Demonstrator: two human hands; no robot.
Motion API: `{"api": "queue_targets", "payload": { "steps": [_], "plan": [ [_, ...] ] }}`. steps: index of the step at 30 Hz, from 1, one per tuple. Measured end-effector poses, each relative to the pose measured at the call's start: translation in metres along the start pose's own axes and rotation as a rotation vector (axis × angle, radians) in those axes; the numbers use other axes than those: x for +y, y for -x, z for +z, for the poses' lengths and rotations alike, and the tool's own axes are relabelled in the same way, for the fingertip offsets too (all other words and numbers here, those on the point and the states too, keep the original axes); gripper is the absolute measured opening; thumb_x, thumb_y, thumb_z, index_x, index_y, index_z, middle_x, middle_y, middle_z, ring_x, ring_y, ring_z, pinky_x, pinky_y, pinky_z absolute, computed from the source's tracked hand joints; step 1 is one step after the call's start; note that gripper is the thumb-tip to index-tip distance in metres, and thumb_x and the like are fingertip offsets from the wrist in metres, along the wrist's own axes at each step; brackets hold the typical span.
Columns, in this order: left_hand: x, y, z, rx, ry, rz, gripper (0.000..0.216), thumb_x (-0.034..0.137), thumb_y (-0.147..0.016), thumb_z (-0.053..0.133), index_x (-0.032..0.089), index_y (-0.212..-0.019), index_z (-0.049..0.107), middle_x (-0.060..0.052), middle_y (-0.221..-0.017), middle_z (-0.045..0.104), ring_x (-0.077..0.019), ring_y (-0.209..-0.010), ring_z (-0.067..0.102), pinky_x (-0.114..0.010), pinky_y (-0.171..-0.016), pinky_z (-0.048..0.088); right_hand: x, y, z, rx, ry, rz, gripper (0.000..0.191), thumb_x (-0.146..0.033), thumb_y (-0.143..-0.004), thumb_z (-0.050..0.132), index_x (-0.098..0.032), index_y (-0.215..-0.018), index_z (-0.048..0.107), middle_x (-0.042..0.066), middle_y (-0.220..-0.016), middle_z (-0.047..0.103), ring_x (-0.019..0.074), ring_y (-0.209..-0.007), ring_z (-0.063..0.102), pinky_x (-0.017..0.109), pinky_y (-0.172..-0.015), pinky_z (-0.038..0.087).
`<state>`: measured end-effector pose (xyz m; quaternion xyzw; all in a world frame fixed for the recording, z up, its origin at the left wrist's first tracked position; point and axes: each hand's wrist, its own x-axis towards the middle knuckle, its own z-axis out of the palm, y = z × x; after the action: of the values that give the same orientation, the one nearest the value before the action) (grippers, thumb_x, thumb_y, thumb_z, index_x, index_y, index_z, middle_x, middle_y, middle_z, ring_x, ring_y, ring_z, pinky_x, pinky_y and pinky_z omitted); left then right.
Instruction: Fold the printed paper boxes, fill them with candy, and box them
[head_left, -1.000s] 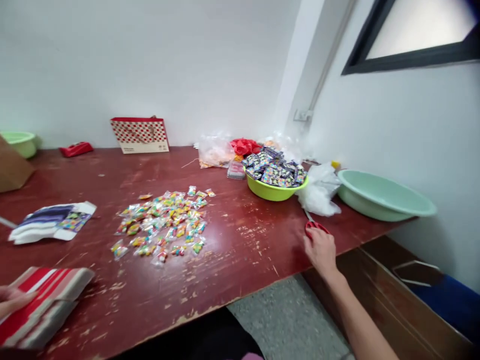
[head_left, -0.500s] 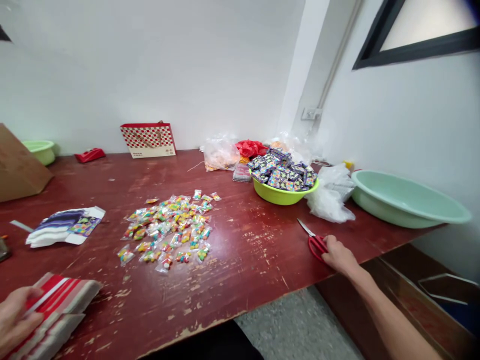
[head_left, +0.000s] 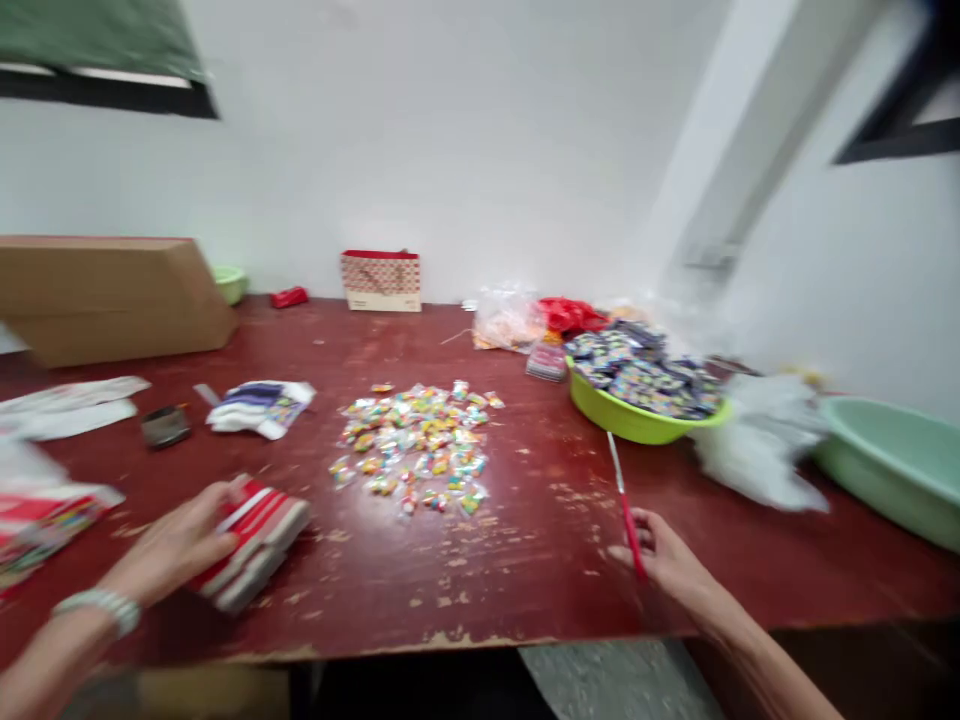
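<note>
My left hand [head_left: 184, 535] is closed on a strapped bundle of flat red and white packaging [head_left: 259, 545] at the table's front left. In my right hand [head_left: 664, 555] is a pair of red-handled scissors [head_left: 628, 510], gripped by the handles and lifted on edge, its blades pointing away from me. Between the hands lies a spread of small clear-wrapped colourful candies [head_left: 420, 440]. Beyond the scissors, a lime-green basin [head_left: 634, 420] is heaped with dark patterned packets [head_left: 637, 370].
White plastic bags [head_left: 765, 440] and a pale green tub [head_left: 900, 460] stand at right. A cardboard box [head_left: 112, 300], tape dispenser [head_left: 165, 427] and purple-white packaging [head_left: 262, 405] are at left. A checked gift bag [head_left: 382, 282] leans by the wall. The worn table edge [head_left: 420, 645] runs along the front.
The view has swung left, showing more of the box and packaging there. My right hand has raised the scissors from the table and turned them on edge. My left hand keeps its bundle.
</note>
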<state>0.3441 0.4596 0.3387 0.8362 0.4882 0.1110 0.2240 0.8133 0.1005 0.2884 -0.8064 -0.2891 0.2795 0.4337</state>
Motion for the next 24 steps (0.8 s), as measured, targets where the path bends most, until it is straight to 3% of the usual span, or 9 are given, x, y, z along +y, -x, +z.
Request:
{"api": "queue_targets", "payload": {
  "steps": [3,8,10,13,17,20,24],
  "plan": [
    [0.013,0.02,0.001,0.105,0.094,0.016,0.048,0.027,-0.063,0.058,0.022,-0.11,0.048,0.001,-0.081,0.067,-0.0205,-0.069,0.063,-0.025,-0.06,0.042,-0.04,0.012,0.055,-0.199,-0.1,-0.069,0.051,-0.051,-0.067,0.073,-0.022,-0.105,0.054,0.005,-0.08,0.061,0.0234,-0.074,0.062,0.033,-0.066,0.052],
    [0.001,0.028,0.01,0.185,0.125,-0.054,0.049,0.015,-0.06,0.056,0.023,-0.108,0.047,0.004,-0.076,0.059,-0.0177,-0.067,0.059,-0.025,-0.059,0.039,-0.099,0.038,0.152,-0.803,-0.252,-0.074,0.049,-0.057,-0.069,0.076,-0.022,-0.1,0.059,0.002,-0.079,0.058,0.0148,-0.059,0.051,0.026,-0.053,0.042],
    [-0.007,0.03,0.014,0.185,0.154,-0.035,0.051,0.014,-0.061,0.056,0.023,-0.109,0.045,0.006,-0.073,0.056,-0.0162,-0.065,0.056,-0.024,-0.057,0.037,-0.121,0.048,0.184,-0.946,-0.295,-0.06,0.056,-0.054,-0.063,0.083,-0.02,-0.102,0.06,0.001,-0.08,0.057,0.0142,-0.063,0.051,0.025,-0.056,0.041],
    [-0.015,0.032,0.018,0.178,0.199,0.007,0.052,0.014,-0.062,0.055,0.023,-0.112,0.041,0.006,-0.074,0.054,-0.0148,-0.064,0.054,-0.024,-0.057,0.036,-0.149,0.056,0.222,-1.081,-0.365,0.02,0.062,-0.051,-0.061,0.086,-0.021,-0.108,0.06,0.0,-0.082,0.056,0.0133,-0.07,0.052,0.022,-0.061,0.041],
    [-0.02,0.031,0.021,0.173,0.244,0.042,0.053,0.012,-0.063,0.055,0.023,-0.113,0.04,0.007,-0.075,0.053,-0.0136,-0.064,0.052,-0.024,-0.057,0.035,-0.171,0.054,0.262,-1.296,-0.511,0.231,0.063,-0.066,-0.066,0.077,-0.017,-0.102,0.061,-0.001,-0.076,0.056,0.0093,-0.059,0.052,0.021,-0.056,0.039],
    [-0.022,0.03,0.022,0.172,0.265,0.054,0.055,0.011,-0.062,0.055,0.023,-0.113,0.038,0.007,-0.074,0.052,-0.013,-0.062,0.051,-0.024,-0.057,0.034,-0.173,0.046,0.289,-1.35,-0.562,0.388,0.059,-0.071,-0.071,0.069,-0.015,-0.091,0.062,-0.002,-0.068,0.055,0.0088,-0.052,0.052,0.021,-0.051,0.038],
    [-0.023,0.031,0.023,0.17,0.282,0.077,0.055,0.01,-0.062,0.054,0.023,-0.113,0.036,0.007,-0.074,0.051,-0.013,-0.062,0.05,-0.024,-0.057,0.035,-0.165,0.032,0.311,-1.386,-0.54,0.474,0.056,-0.069,-0.083,0.057,-0.014,-0.092,0.063,-0.002,-0.066,0.055,0.0089,-0.05,0.053,0.021,-0.049,0.04]
  ]
}}
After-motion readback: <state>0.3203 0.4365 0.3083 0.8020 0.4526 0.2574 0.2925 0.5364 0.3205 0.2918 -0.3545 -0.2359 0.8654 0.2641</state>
